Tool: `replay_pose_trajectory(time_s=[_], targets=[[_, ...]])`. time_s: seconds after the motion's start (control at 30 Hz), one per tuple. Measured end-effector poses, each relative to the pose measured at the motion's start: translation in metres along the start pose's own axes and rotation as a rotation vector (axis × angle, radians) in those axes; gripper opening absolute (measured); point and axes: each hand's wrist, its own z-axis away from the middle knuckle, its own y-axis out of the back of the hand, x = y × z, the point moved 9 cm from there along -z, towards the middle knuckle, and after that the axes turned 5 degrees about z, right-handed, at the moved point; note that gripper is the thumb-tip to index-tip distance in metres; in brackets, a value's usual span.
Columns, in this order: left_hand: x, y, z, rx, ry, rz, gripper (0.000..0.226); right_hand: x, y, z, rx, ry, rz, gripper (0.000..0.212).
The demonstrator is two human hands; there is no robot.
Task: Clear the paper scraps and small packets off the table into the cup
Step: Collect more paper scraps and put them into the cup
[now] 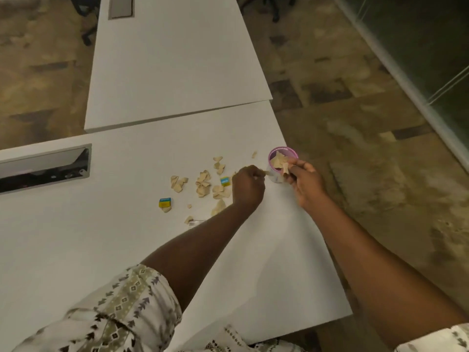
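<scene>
We've got our right hand [303, 181] pinching a paper scrap [285, 169] right at the rim of the pink cup [281, 163], which sits near the table [127, 237] edge. Our left hand [247, 186] is curled around another bit beside it. The rest of the scraps [203, 184] and two small packets [165, 202] lie to the left. They're probably feather-light and crumply, so we'd pinch the raised edges gently.
</scene>
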Motion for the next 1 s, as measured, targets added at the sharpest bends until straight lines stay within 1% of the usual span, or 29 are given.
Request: replay_pose_trajectory(time_s=[0.1, 0.23, 0.33, 0.4, 0.47, 0.57, 0.63, 0.7, 0.77, 0.87, 0.93, 1.0], targets=[[0.029, -0.022, -0.026, 0.0, -0.002, 0.007, 0.025, -0.025, 0.005, -0.022, 0.035, 0.042, 0.033, 0.016], [0.04, -0.041, -0.053, -0.008, 0.021, -0.03, 0.027, -0.036, 0.001, -0.045, 0.046, 0.048, 0.063, 0.018], [0.037, -0.051, -0.066, -0.016, 0.04, -0.081, 0.027, -0.033, 0.002, -0.059, 0.079, 0.043, 0.163, 0.022], [0.034, -0.058, -0.072, -0.048, 0.054, -0.11, 0.029, -0.032, 0.003, -0.065, 0.093, 0.051, 0.258, 0.031], [0.031, -0.064, -0.076, -0.095, 0.069, -0.131, 0.028, -0.03, 0.003, -0.07, 0.095, 0.054, 0.356, 0.034], [0.031, -0.069, -0.075, -0.165, 0.05, -0.142, 0.025, -0.027, 0.0, -0.075, 0.051, 0.046, 0.423, 0.03], [0.033, -0.07, -0.074, -0.202, 0.021, -0.143, 0.027, -0.028, -0.002, -0.076, 0.026, 0.065, 0.497, 0.025], [0.035, -0.067, -0.071, -0.22, -0.005, -0.128, 0.034, -0.036, -0.005, -0.073, 0.013, 0.142, 0.642, 0.022], [0.037, -0.062, -0.069, -0.226, -0.042, -0.122, 0.042, -0.043, -0.01, -0.065, -0.004, 0.24, 0.81, 0.026], [0.037, -0.054, -0.063, -0.224, -0.114, -0.095, 0.039, -0.052, -0.02, -0.047, -0.023, 0.444, 1.024, 0.031], [0.032, -0.046, -0.06, -0.207, -0.126, -0.071, 0.037, -0.051, -0.033, -0.034, -0.093, 0.601, 1.165, 0.037], [0.02, -0.038, -0.056, -0.184, -0.121, -0.096, 0.042, -0.035, -0.046, -0.028, -0.187, 0.647, 1.383, 0.042]])
